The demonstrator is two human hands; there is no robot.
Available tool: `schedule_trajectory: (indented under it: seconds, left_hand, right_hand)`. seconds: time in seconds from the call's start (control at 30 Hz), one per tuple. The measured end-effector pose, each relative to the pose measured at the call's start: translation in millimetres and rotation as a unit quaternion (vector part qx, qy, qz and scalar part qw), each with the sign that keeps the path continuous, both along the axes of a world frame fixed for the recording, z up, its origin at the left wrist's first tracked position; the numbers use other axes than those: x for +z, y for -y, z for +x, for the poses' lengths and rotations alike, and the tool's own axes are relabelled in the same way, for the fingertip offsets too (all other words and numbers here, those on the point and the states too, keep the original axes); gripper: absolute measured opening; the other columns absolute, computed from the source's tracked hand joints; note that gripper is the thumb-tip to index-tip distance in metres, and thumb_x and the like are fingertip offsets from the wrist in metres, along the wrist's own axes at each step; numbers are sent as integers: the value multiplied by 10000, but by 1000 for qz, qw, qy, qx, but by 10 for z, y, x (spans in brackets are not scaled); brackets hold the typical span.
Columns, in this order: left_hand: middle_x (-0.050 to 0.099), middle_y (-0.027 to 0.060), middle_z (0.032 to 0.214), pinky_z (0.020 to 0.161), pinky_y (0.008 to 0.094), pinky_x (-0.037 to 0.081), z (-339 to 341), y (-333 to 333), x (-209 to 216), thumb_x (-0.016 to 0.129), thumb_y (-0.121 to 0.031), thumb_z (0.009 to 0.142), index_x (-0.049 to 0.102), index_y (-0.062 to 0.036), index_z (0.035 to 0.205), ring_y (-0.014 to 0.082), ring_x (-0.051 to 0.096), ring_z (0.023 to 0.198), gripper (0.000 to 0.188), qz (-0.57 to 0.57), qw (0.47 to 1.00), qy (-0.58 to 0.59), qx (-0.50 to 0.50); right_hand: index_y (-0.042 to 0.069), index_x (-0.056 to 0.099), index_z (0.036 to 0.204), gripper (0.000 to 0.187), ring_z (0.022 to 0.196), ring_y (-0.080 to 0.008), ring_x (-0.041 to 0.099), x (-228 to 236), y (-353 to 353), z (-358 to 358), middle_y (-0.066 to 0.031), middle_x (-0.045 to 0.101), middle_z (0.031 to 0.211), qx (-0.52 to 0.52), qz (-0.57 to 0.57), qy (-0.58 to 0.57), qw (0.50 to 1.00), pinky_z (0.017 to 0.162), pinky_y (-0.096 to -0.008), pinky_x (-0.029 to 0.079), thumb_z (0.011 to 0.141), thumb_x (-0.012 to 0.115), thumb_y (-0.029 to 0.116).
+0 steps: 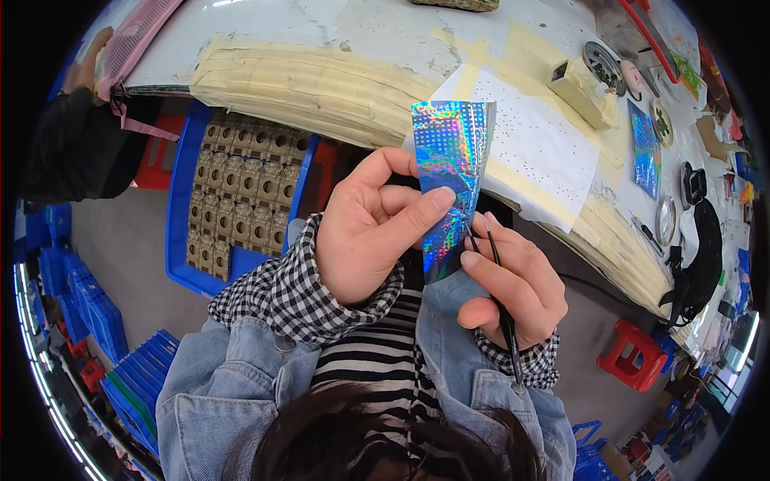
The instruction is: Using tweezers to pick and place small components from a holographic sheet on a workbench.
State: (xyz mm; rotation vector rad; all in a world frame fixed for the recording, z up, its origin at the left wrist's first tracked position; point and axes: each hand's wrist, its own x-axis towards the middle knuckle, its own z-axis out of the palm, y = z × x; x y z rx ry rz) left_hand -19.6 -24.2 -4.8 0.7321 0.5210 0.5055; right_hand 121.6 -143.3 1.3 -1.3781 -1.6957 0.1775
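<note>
my left hand (361,232) grip pinches a holographic foil sheet (451,152), thumb on its face, fingers behind; my right hand (520,282) grip holds black tweezers (507,329), tips by the sheet's right edge, contact unclear. sheet's up before my chest, near the table (377,28) edge. looks light, thin, bendy, probably slick, creases easily; best pinched flat near an edge. dotted white paper (553,152) beyond, blue tray (178,232) left.

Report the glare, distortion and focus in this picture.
Head view: rainbow glare streaks the foil; head view: fisheye bends the edge of the table, and the corners go black; head view: left hand and right hand look fairly sharp, while clutter near the rim looks stretched and softer.
</note>
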Motion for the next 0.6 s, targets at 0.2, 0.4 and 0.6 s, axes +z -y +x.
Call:
schedule_trajectory:
  seconds: [0.2, 0.4, 0.6]
  left_hand:
    - [674, 108, 870, 631, 220, 509, 34, 36, -4, 528, -45, 920, 429, 3, 1120, 115, 650, 739, 229, 14, 999, -22, 18]
    - [671, 115, 901, 681, 243, 511, 38, 42, -34, 517, -38, 923, 427, -1, 1123, 130, 649, 792, 222, 13, 999, -23, 22]
    - [675, 134, 898, 715, 237, 519, 22, 2, -16, 536, -51, 923, 431, 23, 1111, 133, 651, 815, 228, -24, 1000, 4, -1]
  right_hand:
    - [-30, 642, 931, 477, 946, -350, 641, -8, -5, -2, -179, 638, 854, -2, 2, 0, 1000, 855, -441, 523, 676, 713, 367]
    - [-44, 645, 946, 501, 964, -354, 634, -37, -6, 3, -190, 637, 863, 10, 10, -13, 1000, 865, -445, 517, 671, 708, 370]
    - [-48, 646, 949, 509, 983, -358, 627, -28, 13, -5, -203, 636, 896, 5, 8, -25, 1000, 878, -447, 510, 661, 710, 366]
